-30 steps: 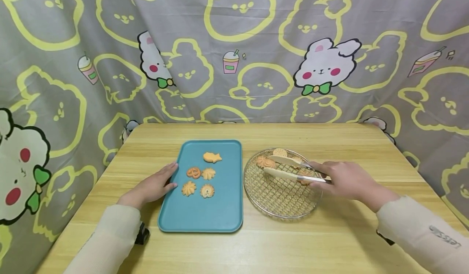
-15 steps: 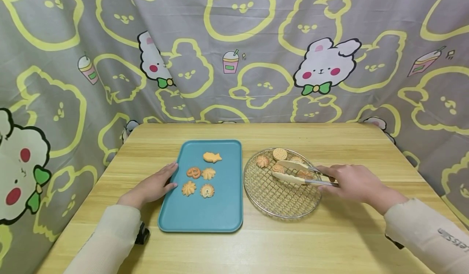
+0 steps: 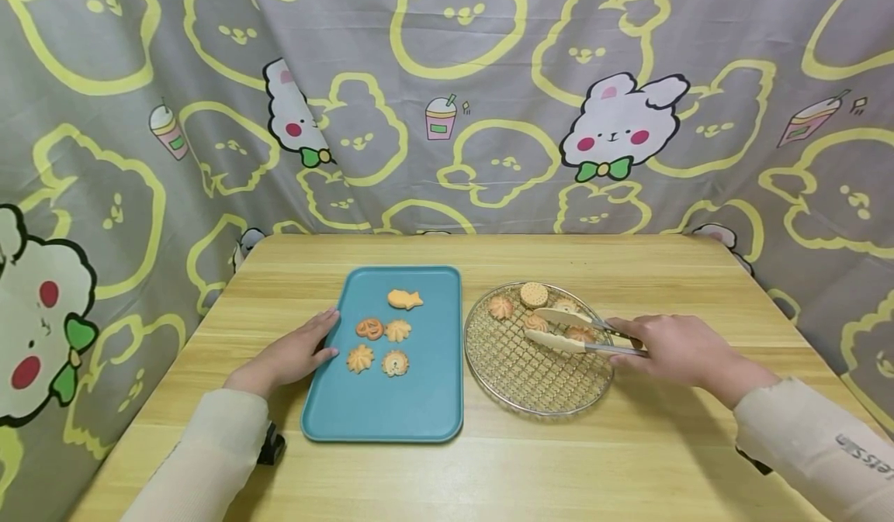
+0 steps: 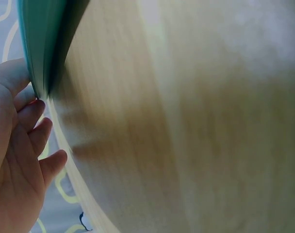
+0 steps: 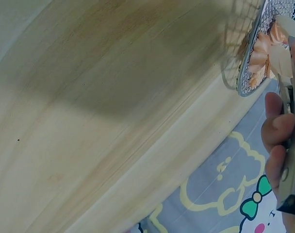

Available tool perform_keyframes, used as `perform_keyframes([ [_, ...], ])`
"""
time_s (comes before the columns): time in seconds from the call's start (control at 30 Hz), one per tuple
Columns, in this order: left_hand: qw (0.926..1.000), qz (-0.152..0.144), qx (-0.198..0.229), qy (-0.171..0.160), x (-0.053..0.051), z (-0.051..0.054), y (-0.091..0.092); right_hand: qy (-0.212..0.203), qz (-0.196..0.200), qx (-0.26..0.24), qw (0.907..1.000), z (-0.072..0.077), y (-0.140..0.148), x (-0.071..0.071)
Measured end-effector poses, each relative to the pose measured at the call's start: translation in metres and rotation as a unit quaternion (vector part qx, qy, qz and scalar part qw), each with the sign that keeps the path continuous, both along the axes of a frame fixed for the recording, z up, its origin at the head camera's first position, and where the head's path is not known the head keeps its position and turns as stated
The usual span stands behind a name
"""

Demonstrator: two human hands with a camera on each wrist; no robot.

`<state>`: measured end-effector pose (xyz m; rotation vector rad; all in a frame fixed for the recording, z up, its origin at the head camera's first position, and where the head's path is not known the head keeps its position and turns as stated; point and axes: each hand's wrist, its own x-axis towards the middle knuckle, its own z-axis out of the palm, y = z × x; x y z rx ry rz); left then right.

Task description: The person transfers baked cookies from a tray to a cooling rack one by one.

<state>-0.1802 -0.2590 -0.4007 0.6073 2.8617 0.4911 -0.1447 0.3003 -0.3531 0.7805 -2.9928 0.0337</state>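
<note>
Curtain (image 3: 489, 177): hangs behind the table (image 3: 517, 475), across the frame's upper half.
Left hand (image 3: 289, 359): rests on the tray (image 3: 384, 413), left of centre, with thumb and fingers spread.
Tray: holds five cookies (image 3: 396, 330).
Right hand (image 3: 677, 347): grips tongs (image 3: 559, 342), right of centre.
Tongs: hang parted at a pale-brown cookie (image 3: 534, 323) on the rack (image 3: 531, 382); cannot tell whether touching.

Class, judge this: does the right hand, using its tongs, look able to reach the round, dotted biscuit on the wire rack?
Probably yes: the right hand holds the tongs with their tips close by, and nothing covers the dotted biscuit, though neighbouring biscuits may crowd the grip.
</note>
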Motion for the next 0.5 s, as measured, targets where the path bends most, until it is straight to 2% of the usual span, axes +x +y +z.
perform_keyframes([
  [0.5,1.0000,0.002,-0.004,0.001,-0.0008,0.0007,0.0001,-0.007,-0.016,-0.017,0.9997,0.0034,-0.0011,0.0016],
])
